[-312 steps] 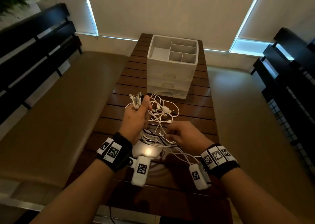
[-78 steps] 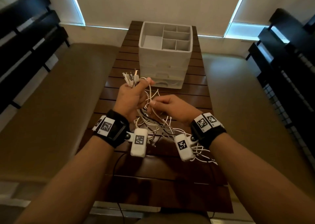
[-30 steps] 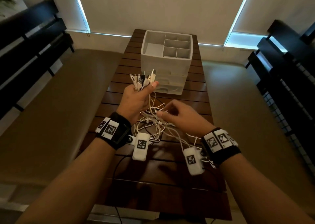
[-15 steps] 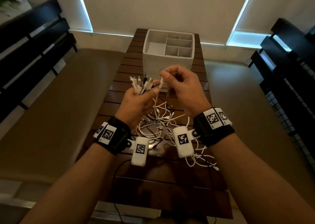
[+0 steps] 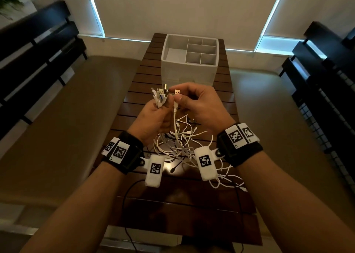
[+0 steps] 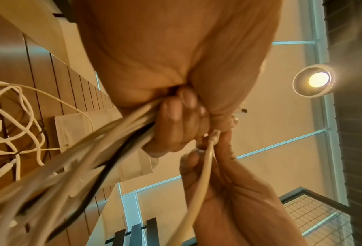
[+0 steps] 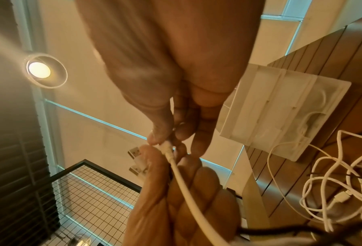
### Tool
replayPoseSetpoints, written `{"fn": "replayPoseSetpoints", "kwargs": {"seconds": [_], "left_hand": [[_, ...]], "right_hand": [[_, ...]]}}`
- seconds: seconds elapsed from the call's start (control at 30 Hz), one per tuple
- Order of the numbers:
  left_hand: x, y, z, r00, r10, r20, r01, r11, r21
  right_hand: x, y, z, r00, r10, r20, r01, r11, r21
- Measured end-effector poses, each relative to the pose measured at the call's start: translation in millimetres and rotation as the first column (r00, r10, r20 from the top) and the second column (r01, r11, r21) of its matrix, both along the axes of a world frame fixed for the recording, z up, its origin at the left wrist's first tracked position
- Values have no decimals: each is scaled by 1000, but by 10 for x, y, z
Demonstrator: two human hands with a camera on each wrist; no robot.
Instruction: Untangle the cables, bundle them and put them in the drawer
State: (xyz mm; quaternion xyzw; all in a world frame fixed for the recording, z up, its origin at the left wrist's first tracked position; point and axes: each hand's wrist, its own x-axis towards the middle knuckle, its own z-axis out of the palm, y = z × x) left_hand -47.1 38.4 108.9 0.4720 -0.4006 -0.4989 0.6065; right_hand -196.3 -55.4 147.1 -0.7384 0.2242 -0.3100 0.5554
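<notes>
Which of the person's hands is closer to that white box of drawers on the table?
Right. The right hand hovers just before the drawer unit; the left hand is lower and further back.

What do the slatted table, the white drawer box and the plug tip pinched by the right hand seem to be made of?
Dark brown slatted table: probably varnished wood; grain and glossy reflections.
White compartmented drawer box: likely matte plastic; smooth moulded walls, translucent drawer fronts.
USB plug tip: apparently bare metal; it glints above its white sleeve.
</notes>
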Motion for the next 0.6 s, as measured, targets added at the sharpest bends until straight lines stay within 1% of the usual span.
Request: {"fn": "replayPoseSetpoints", "kwargs": {"seconds": [0.2, 0.4, 0.5, 0.6], "left_hand": [[19, 23, -2, 993, -101, 66, 102, 995, -17], [3, 16, -3, 990, -120, 70, 120, 993, 0], [-9, -2, -9, 992, -110, 58, 109, 994, 19], [0, 6, -11, 990, -119, 76, 115, 992, 56]], "right_hand": [[16, -51, 49, 993, 40, -111, -46, 998, -45], [-9, -68, 82, 990, 96, -102, -105, 991, -83], [10, -60, 68, 992, 102, -71, -106, 993, -58], [7, -46, 43, 993, 105, -59, -108, 993, -40]]}}
